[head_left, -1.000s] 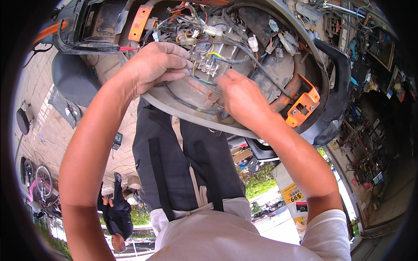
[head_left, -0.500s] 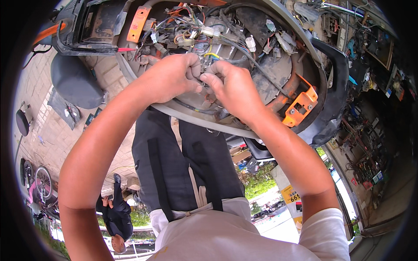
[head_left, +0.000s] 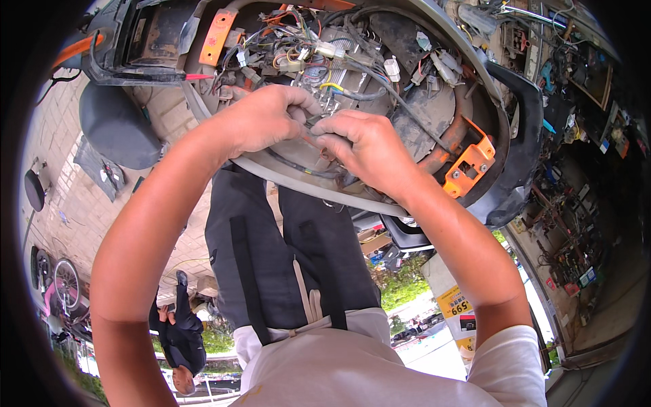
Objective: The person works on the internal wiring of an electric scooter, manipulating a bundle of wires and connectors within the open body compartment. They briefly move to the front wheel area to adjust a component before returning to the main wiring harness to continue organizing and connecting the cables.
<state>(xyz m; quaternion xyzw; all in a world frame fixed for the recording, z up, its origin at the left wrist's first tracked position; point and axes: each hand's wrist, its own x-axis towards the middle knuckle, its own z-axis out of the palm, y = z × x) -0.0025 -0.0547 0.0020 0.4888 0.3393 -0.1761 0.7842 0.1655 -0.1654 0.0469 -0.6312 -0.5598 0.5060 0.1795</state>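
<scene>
My left hand [head_left: 271,119] and my right hand [head_left: 363,139] meet over the near side of an opened scooter body, inside its grey rim [head_left: 285,180]. The fingers of both are closed in a pinch, their tips close together. Whatever sits between them is too small and covered to make out. Just beyond the fingertips lies a silvery metal unit [head_left: 331,103], with a yellow-sleeved wire [head_left: 332,86] running past it. Farther in is a tangle of wires with white plug connectors [head_left: 329,49]. A dark cable [head_left: 298,165] runs along the inside of the rim below my hands.
Orange metal brackets stand at the right [head_left: 469,169] and upper left [head_left: 217,37] of the body. A black scooter seat [head_left: 119,125] lies on the paving at left. Tools and parts [head_left: 569,224] crowd the right side. A person in black [head_left: 183,339] is at lower left.
My fingertips have shifted slightly, the left hand's index finger reaching farther right and the right hand lowering a little. More of the silvery unit shows beyond them.
</scene>
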